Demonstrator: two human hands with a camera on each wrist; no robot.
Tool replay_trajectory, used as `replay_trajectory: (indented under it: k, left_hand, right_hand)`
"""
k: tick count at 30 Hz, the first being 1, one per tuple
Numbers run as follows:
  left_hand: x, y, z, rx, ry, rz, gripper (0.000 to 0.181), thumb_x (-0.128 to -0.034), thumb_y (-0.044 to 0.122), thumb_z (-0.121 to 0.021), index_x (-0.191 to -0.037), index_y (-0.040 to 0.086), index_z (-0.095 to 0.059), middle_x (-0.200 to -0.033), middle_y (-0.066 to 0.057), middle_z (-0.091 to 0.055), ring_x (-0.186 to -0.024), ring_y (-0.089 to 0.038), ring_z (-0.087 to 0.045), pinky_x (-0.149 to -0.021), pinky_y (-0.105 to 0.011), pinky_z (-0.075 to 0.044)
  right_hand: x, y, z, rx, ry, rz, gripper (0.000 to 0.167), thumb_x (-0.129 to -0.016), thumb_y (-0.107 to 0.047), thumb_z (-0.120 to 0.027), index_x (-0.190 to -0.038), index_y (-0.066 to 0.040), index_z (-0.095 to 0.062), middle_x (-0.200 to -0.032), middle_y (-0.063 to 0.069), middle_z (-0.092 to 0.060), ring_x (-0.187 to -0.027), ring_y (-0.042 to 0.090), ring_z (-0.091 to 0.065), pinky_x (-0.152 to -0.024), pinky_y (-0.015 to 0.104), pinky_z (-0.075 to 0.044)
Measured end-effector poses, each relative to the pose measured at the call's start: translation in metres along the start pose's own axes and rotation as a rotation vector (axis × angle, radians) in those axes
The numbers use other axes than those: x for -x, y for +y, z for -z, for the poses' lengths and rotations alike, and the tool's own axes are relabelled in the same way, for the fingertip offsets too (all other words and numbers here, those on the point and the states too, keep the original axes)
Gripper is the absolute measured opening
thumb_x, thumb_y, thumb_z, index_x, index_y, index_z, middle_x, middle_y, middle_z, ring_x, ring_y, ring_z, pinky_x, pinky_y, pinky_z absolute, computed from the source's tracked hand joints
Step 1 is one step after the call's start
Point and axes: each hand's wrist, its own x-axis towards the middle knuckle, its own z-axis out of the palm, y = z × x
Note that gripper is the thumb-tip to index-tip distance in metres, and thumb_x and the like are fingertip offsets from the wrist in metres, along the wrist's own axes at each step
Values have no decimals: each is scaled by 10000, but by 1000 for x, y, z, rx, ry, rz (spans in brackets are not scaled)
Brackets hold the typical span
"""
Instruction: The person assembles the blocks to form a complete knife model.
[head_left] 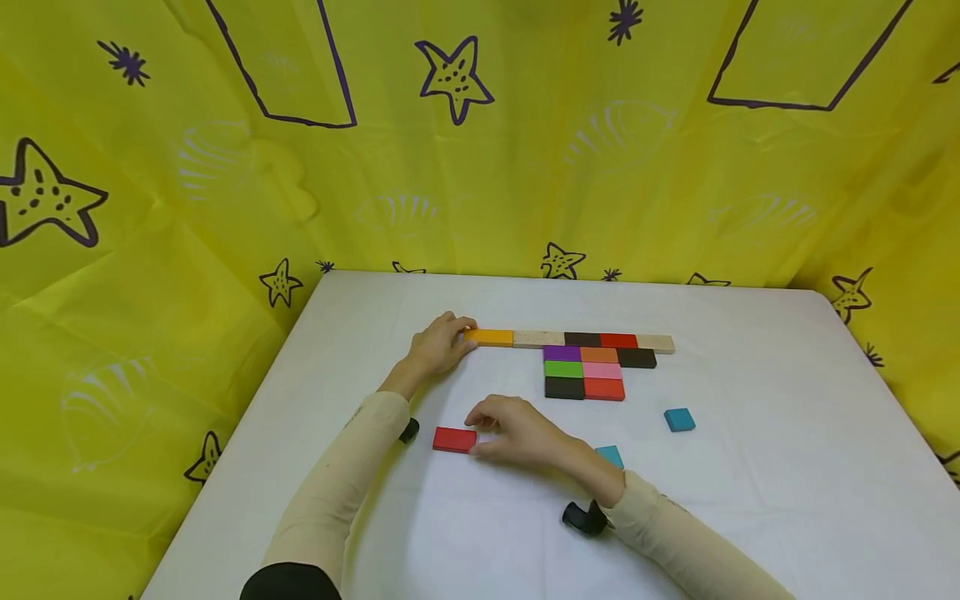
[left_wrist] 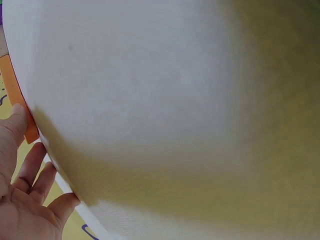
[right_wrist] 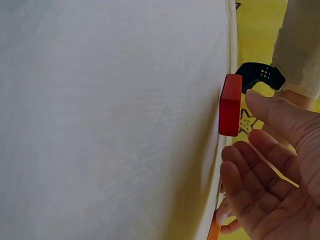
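Note:
My left hand [head_left: 441,346] holds the left end of an orange block [head_left: 491,337] between thumb and fingers; in the left wrist view the thumb presses its side. That block is the left end of a straight row with a pale wooden block [head_left: 538,338], a dark block [head_left: 582,339], a red one [head_left: 618,340] and another pale one [head_left: 656,343]. My right hand [head_left: 521,429] hovers with parted, bent fingers at the right end of a loose red block [head_left: 453,439]. In the right wrist view, the thumb is close beside this red block [right_wrist: 230,105] and the fingers are apart from it.
Under the row lie several flat blocks, among them purple [head_left: 562,353], green [head_left: 563,369] and pink [head_left: 602,371]. One blue block [head_left: 679,419] lies to the right, another [head_left: 610,456] behind the right wrist. A yellow patterned cloth [head_left: 480,167] hangs behind the white table [head_left: 750,500].

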Motion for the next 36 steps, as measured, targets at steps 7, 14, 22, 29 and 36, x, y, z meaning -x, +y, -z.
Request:
replay_trajectory:
  k: [7,14,22,29,36]
  left_hand:
    - [0,1,1,-2,2,-12,337,-1025,355,-629,-1332,217,-622,-1041,-50,-538,-894,-205,-525,-735,-383,-442]
    - [-1,0,-1,-7,5,-14,333,-1025,359,-629,-1327,219,-624,-1043,-46,-541,-894,-202,-526,-747,-399,-458]
    - [-2,-2,-3,4,8,-11,323,-1025,351,-631,-1321,220,-627,-1043,-45,-545,-887,-200,-531,-749,-408,-463]
    - [-1,-1,-2,6,0,0,330,-1027,350,-628,-1333,226,-620,-1040,-42,-535,-887,-199,-524,-744,-392,-441]
    - [-1,-2,-2,10,5,-2,324,-1025,346,-632,-1326,225,-624,-1032,-42,-533,-881,-199,-522,-737,-385,-438]
  right_hand:
    - [-5,-3,-2,38,-24,19,291,-838,-151,-845,-1087,-64,-719,-1024,4,-709,-956,158,-674,-894,296,-533]
    - [-8,-5,-3,70,-53,20,281,-847,-150,-837,-1088,-62,-722,-1016,1,-709,-951,137,-660,-901,300,-528]
    - [-7,-4,-3,60,-63,27,259,-852,-134,-829,-1079,-67,-723,-1014,2,-712,-945,138,-668,-895,292,-528]
    - [-7,-2,-2,50,-72,32,230,-842,-100,-804,-1054,-70,-721,-993,-8,-705,-914,114,-640,-879,285,-521]
    - [-3,-1,1,51,-72,-2,227,-823,-98,-771,-1046,-98,-729,-966,-38,-696,-873,93,-600,-843,274,-516]
